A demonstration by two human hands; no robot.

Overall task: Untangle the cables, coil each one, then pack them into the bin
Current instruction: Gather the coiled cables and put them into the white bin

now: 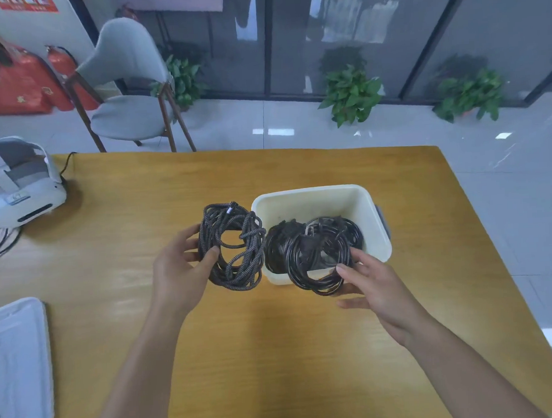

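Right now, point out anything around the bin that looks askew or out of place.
Only one thing: the black cable coil held by the right hand hangs over the bin's near rim, half in, half out. The braided coil in the left hand is still outside. Nothing looks spilled or damaged.

The left hand (175,265) holds a braided cable coil (232,246) just beside the white bin (319,197). The right hand (374,286) holds a black cable coil (315,258) at the bin's near edge, over the wooden table (276,352).
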